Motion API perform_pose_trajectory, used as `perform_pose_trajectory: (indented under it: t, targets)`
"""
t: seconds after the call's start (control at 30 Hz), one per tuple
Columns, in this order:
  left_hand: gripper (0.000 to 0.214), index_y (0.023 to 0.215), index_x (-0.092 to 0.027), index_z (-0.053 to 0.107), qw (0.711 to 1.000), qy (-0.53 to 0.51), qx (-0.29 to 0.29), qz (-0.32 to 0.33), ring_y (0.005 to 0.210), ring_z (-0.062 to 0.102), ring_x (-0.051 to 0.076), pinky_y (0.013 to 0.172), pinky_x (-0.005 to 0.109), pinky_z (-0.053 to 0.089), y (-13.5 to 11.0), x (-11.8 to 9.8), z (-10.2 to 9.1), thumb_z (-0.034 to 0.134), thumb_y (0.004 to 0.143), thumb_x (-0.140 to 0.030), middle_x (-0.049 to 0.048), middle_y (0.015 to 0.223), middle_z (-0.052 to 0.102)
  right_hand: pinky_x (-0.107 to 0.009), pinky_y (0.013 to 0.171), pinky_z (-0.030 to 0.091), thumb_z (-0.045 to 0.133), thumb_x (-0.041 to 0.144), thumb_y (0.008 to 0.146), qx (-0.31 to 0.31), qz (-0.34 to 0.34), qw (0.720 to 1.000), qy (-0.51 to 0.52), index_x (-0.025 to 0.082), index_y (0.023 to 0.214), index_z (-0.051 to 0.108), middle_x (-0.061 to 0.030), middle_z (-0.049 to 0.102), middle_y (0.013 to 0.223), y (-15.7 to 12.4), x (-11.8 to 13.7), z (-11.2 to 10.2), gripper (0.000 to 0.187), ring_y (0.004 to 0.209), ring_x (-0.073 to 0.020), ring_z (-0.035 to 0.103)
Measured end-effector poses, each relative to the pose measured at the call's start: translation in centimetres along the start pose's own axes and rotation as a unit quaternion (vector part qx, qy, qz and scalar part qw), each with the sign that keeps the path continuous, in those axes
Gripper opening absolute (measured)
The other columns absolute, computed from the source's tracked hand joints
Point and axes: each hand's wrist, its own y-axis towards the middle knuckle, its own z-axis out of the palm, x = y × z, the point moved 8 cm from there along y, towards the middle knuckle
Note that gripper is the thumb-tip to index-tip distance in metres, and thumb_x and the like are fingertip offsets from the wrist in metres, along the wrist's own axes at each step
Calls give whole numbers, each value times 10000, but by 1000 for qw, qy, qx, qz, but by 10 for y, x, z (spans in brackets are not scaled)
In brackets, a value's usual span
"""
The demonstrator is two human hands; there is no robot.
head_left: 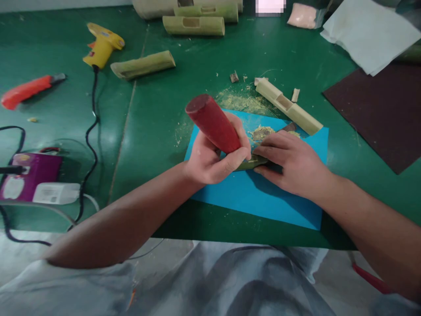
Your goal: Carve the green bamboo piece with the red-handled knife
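My left hand [210, 160] is closed around the thick red handle [215, 125] of a tool that stands tilted, its working end hidden behind my fingers. Under it lies a green bamboo piece [246, 164], which my right hand [291, 162] grips from the right with thumb and fingers. Both hands are over a blue sheet [263, 195]. Shavings [261, 132] are heaped just beyond the fingers. A dark brown strip [289, 127] shows past my right hand. Across the sheet's far right corner lies a bamboo tube [287, 104] with a rectangular notch.
A yellow glue gun [103, 44] with a black cord, an orange-red utility knife [31, 90] and a bamboo tube [143, 65] lie to the left. Notched bamboo tubes [194, 26] line the back. A purple box [33, 175] is at the left; a dark brown sheet [381, 114] is at right.
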Motion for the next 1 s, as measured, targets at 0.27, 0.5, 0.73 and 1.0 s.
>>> perform_pose_trajectory:
  t: [0.27, 0.5, 0.73, 1.0]
  targets:
    - [253, 1117, -151, 535, 1000, -27, -3, -13, 649, 695, 89, 607, 202, 566, 4, -2, 6, 663, 908, -85, -11, 799, 668, -459, 836, 505, 626, 285, 958, 4, 11, 1000, 9, 226, 1054, 742, -107, 711, 1040, 1, -2, 0, 162, 1000, -297, 642]
    - [235, 1079, -161, 523, 999, -25, -18, -37, 602, 683, 85, 569, 194, 544, 3, 0, 4, 693, 922, -116, -18, 761, 687, -448, 827, 502, 633, 280, 952, 7, 6, 1000, 6, 200, 1067, 744, -120, 708, 1044, 1, -2, 1, 178, 984, -292, 641]
    - [218, 1017, -168, 515, 999, 3, -38, -38, 520, 618, 44, 506, 143, 482, 6, 4, 4, 705, 910, -151, -69, 687, 579, -437, 825, 502, 628, 303, 960, 11, 11, 1000, -10, 217, 1039, 740, -108, 702, 1024, 2, -1, 0, 162, 972, -284, 635]
    - [243, 1028, -173, 550, 995, 59, -75, -3, 604, 605, 59, 563, 190, 536, -2, 12, -9, 739, 881, -208, -30, 781, 531, -442, 819, 512, 623, 294, 964, 1, 2, 1000, -17, 202, 1041, 741, -113, 707, 1022, 1, 0, 0, 169, 956, -283, 641]
